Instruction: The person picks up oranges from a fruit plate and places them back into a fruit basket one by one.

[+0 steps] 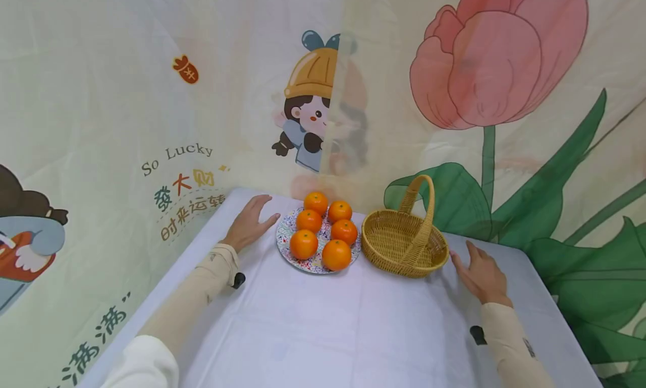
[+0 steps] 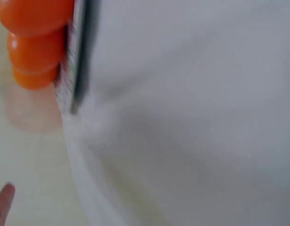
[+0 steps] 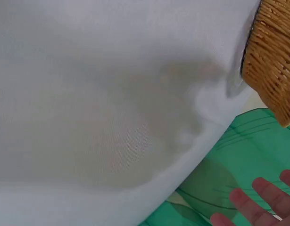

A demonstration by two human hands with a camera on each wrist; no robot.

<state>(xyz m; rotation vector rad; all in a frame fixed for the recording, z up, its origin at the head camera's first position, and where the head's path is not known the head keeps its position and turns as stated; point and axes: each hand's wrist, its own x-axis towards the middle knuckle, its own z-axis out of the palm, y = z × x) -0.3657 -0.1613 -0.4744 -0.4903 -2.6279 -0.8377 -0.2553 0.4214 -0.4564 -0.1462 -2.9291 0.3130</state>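
Several oranges point(image 1: 304, 245) lie on a speckled, multicoloured plate point(image 1: 323, 267) near the table's back edge. My left hand point(image 1: 247, 224) is just left of the plate, fingers extended and apart from it; only its fingertips point(image 2: 2, 202) enter the left wrist view. A wicker basket point(image 1: 388, 259) with a tall arched handle stands right of the plate, and its inside shows no contents. Beside the basket's right end is my right hand point(image 1: 481, 275), fingers spread and holding nothing. The right wrist view shows those fingers point(image 3: 272, 197) below the basket's woven side point(image 3: 272, 56).
A white cloth covers the table point(image 1: 323, 326). Behind it hangs a printed fabric backdrop point(image 1: 242, 96) with a cartoon figure, a large pink tulip and green leaves. Plate and basket stand close together near the back edge.
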